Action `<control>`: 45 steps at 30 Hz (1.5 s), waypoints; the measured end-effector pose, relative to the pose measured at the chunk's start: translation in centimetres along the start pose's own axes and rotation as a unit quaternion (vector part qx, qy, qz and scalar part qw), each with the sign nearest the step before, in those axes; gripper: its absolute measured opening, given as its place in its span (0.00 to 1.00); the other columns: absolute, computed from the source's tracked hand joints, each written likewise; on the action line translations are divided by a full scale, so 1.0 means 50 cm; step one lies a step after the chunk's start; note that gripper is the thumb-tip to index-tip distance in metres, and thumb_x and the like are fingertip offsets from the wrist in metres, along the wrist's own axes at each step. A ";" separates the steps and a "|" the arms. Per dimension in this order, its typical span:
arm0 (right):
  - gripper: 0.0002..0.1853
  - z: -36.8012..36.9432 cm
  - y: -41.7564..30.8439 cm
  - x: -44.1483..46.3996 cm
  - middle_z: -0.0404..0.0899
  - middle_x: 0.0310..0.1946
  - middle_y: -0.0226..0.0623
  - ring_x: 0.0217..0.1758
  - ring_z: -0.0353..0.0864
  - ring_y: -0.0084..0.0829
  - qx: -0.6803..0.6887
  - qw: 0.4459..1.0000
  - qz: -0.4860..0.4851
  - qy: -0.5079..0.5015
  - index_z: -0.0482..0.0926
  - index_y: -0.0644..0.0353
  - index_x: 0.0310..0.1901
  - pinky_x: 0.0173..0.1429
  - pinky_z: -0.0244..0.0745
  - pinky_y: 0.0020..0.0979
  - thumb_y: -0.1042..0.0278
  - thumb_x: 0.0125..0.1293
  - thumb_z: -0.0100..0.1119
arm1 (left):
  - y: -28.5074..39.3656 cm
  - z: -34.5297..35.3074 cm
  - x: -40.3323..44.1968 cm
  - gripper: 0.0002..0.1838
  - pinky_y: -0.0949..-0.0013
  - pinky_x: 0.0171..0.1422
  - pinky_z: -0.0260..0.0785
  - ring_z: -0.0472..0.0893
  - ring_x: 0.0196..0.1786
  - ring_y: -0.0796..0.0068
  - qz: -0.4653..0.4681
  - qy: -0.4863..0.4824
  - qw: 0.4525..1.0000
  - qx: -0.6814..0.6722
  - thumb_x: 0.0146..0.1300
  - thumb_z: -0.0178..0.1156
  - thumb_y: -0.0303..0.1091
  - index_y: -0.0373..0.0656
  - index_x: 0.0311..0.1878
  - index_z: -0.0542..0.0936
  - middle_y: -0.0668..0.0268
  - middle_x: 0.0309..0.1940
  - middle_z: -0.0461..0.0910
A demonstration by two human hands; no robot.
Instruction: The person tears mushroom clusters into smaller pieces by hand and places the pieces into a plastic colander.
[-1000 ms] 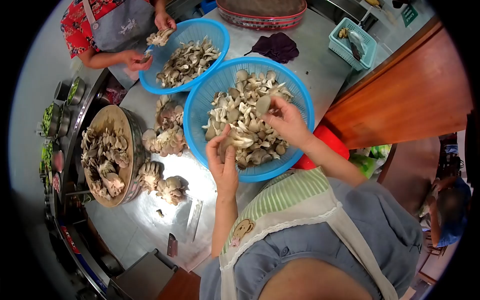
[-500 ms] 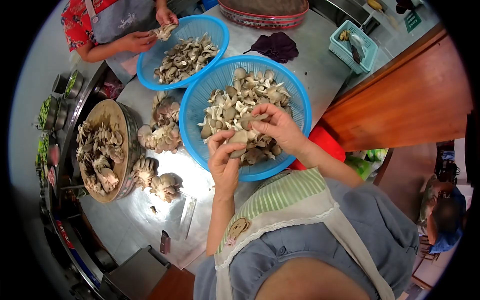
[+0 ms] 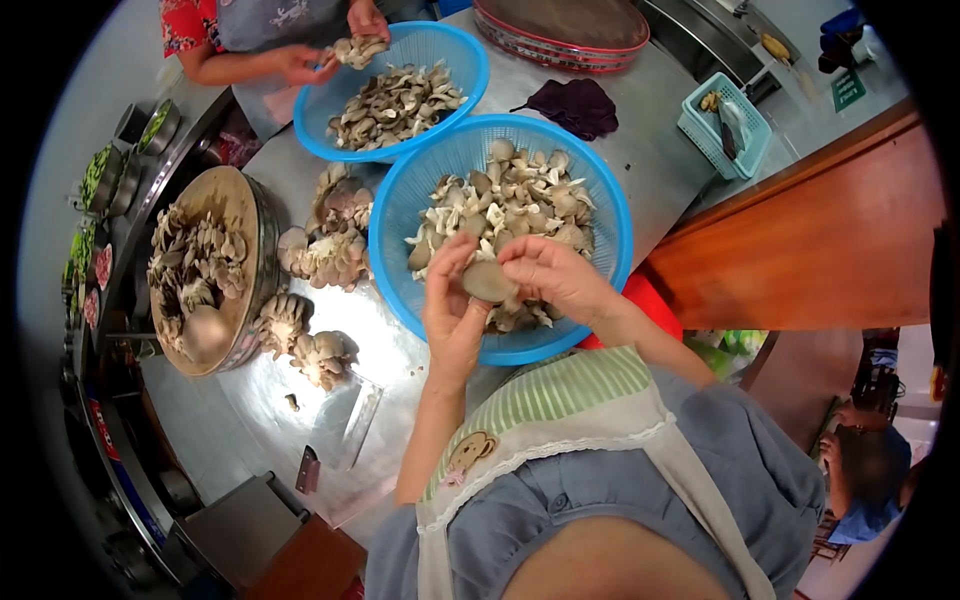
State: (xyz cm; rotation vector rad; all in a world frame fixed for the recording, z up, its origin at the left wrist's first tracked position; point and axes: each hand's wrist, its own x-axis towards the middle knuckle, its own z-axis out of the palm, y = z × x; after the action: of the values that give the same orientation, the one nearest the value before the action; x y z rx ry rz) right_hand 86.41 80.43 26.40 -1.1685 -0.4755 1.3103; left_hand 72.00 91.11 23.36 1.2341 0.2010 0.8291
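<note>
Over the near blue basket (image 3: 612, 185), my left hand (image 3: 455, 315) pinches a greyish-brown mushroom piece (image 3: 489, 281) with thumb and fingers. Touching the right side of that piece, my right hand (image 3: 562, 280) has its thumb and fingers pressed together on it. Below both hands, torn oyster mushrooms (image 3: 515, 205) fill much of the basket. Whole mushroom clusters (image 3: 335, 258) lie on the metal table just left of the basket.
A co-worker's hands (image 3: 305, 64) hold mushrooms beside a second blue basket (image 3: 470, 60). A round board (image 3: 250, 200) bears clusters at the left. A cleaver (image 3: 308, 470) lies on the table (image 3: 270, 440). Behind are a dark cloth (image 3: 570, 107) and a small green basket (image 3: 750, 160).
My hands have come together on one mushroom piece; the pieces they held apart earlier are no longer distinct. The co-worker's hands stay on mushrooms. The camera view has shifted slightly.
</note>
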 end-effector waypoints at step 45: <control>0.15 -0.065 -0.054 -0.003 0.78 0.54 0.34 0.50 0.80 0.25 -0.517 0.755 -0.349 0.203 0.79 0.62 0.54 0.56 0.76 0.28 0.75 0.66 0.64 | 0.094 -0.063 0.013 0.31 0.66 0.71 0.66 0.75 0.66 0.68 0.005 0.102 0.907 0.408 0.62 0.62 0.24 0.38 0.71 0.71 0.63 0.64 0.76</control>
State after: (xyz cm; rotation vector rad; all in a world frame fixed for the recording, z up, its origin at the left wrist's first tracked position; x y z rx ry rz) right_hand 90.39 79.50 27.48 -1.8450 -1.2463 0.0132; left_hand 68.58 94.30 26.62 1.9254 0.7730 0.9144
